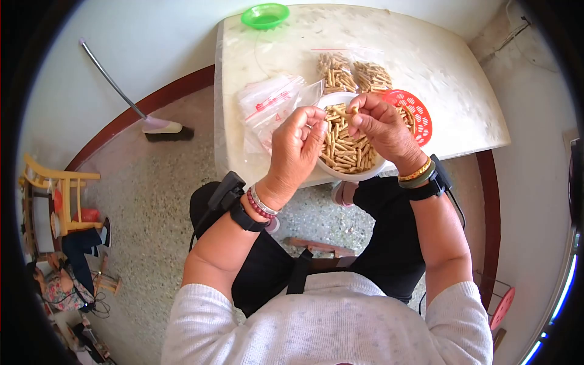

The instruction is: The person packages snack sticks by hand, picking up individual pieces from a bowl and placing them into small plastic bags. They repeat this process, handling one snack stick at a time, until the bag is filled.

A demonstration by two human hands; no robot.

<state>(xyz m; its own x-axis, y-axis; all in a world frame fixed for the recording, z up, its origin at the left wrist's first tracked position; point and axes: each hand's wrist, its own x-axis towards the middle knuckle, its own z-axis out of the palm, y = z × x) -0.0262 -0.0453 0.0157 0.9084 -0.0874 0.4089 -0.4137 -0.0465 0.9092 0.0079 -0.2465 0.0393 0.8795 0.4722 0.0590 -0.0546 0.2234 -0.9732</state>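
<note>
Both my hands are raised over a white bowl (pixel 378 166) full of short tan sticks (pixel 348 153). My right hand (pixel 382 125) pinches a small tan stick (pixel 355 112) between thumb and fingers, above the bowl's upper part. At the bowl's left side, my left hand (pixel 298 146) has its fingertips pressed together near a clear plastic bag (pixel 311 93); whatever is between them is too small to name. Two filled bags of sticks (pixel 336 73) (pixel 373 76) lie behind the bowl. Next to my right hand is a red perforated basket (pixel 421 118) with more sticks.
Flat clear bags (pixel 261 103) lie on the white table (pixel 426 55) at left. A green bowl (pixel 265 16) sits at its far edge. On the floor stand a broom (pixel 164 129) and a wooden chair (pixel 67 176). Another person (pixel 67 291) sits at the lower left.
</note>
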